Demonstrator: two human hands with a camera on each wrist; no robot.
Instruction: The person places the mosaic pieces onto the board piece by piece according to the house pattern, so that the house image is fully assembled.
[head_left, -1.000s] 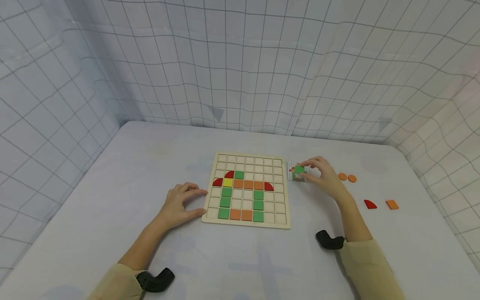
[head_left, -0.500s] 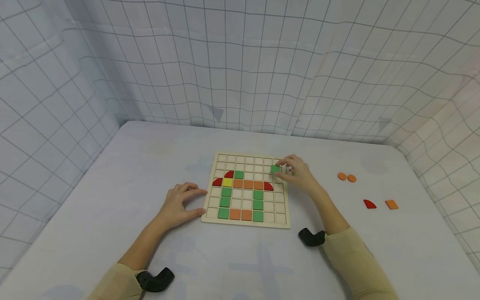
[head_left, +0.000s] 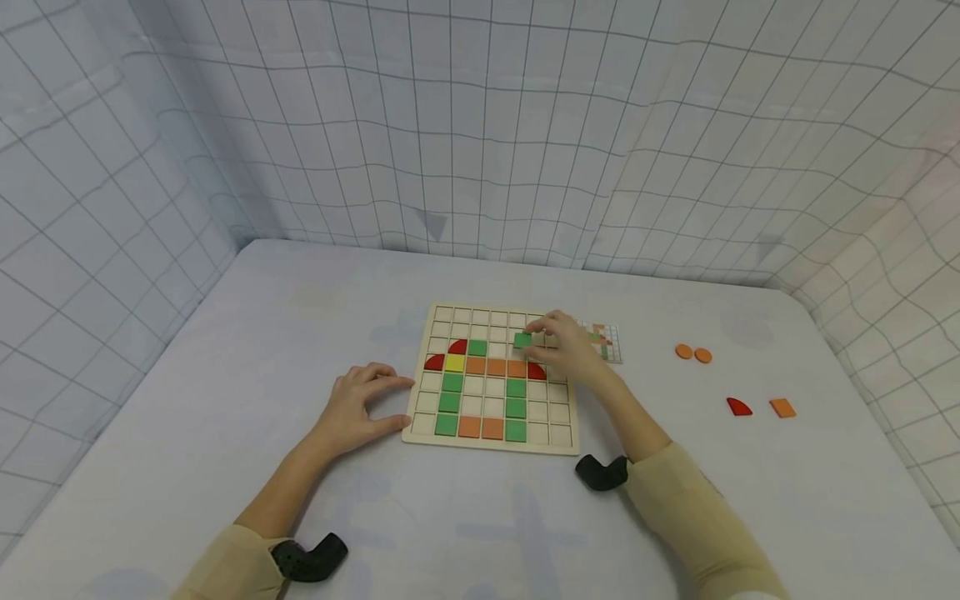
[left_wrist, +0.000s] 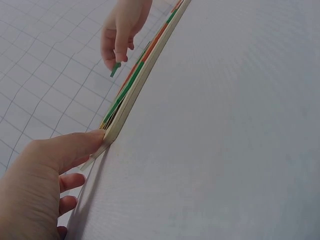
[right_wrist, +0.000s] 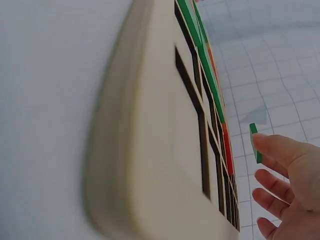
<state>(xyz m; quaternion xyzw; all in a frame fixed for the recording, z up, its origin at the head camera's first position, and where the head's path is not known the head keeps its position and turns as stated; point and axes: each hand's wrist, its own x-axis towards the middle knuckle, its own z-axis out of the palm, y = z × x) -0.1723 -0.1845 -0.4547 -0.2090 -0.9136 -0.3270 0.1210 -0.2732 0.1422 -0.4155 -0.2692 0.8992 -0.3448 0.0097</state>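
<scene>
My right hand [head_left: 568, 348] pinches a green square tile [right_wrist: 255, 143] between thumb and fingers. It holds the tile above the upper right part of the pale wooden grid board [head_left: 491, 445]; in both wrist views the tile is clear of the surface. My left hand [head_left: 360, 408] lies at the board's left edge, its thumb and a fingertip touching the rim and the fingers spread apart. Set into the board are green squares [head_left: 448, 402], orange squares [head_left: 497, 367], a yellow square [head_left: 454, 363] and red quarter-circle tiles [head_left: 434, 362].
Just right of the board lies a small pattern card [head_left: 611, 342], partly behind my right hand. Farther right on the white table are two orange discs [head_left: 684, 352], a red quarter circle [head_left: 738, 407] and an orange square [head_left: 782, 407]. Gridded cloth [head_left: 525, 150] hangs behind.
My right hand has carried the green square tile leftward from over the pattern card to above the board, uncovering more of the card. The left hand stays at the board's edge.
</scene>
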